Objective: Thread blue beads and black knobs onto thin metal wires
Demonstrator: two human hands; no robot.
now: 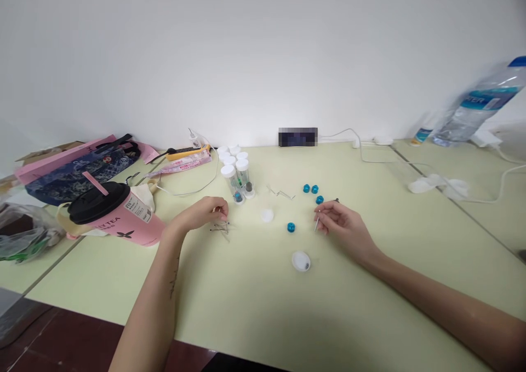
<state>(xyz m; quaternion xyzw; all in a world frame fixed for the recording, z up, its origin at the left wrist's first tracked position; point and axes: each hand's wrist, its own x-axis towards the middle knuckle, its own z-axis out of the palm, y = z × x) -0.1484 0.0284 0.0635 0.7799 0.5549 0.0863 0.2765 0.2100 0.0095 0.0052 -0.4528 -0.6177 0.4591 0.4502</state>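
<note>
My left hand (206, 212) is closed in a pinch, low over a small pile of thin dark-tipped pins (222, 229) on the table. Whatever its fingertips grip is too small to make out. My right hand (343, 227) is closed around a thin metal rod (317, 223) pointing down; a dark end shows behind the fingers. Close by it are several shiny blue knob-like pieces, one of them (291, 227) standing apart on the left. A small white dish (301, 261) with a dark bit in it lies between my hands, nearer me. Behind it rests a white round lid (267, 215).
White-capped clear tubes (235, 176) stand grouped behind my left hand. Bent metal wires (283, 194) lie mid-table. At left are a pink cup (123, 216) and a patterned bag (82, 169). A phone (298, 137) leans on the wall; a water bottle (479, 109) stands right.
</note>
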